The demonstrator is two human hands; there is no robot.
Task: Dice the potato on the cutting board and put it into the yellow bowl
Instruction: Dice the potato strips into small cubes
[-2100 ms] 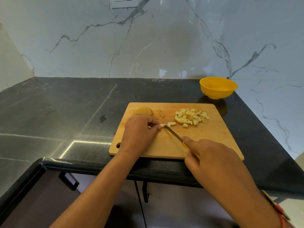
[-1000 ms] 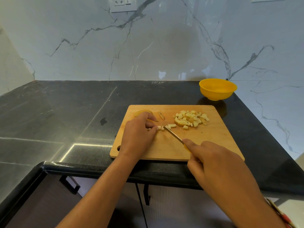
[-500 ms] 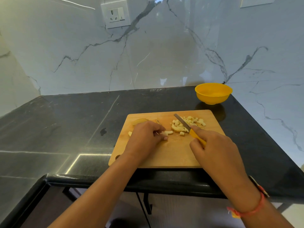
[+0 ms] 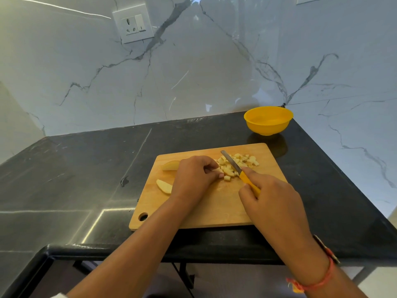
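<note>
On the wooden cutting board [image 4: 214, 211], the left hand [image 4: 193, 179] pinches pale potato dice [image 4: 247, 160]; the right hand [image 4: 272, 201], nearer the round yellow bowl [image 4: 268, 129], grips the yellow-handled knife [image 4: 231, 161]

Pale diced potato [image 4: 238, 163] heaped on the far right part of the wooden cutting board [image 4: 214, 211], with two uncut potato wedges [image 4: 164, 186] lying flat near its left edge. Yellow bowl [image 4: 268, 120] upright on the desk [image 4: 86, 168], just beyond the board's far right corner, not touching it.
</note>
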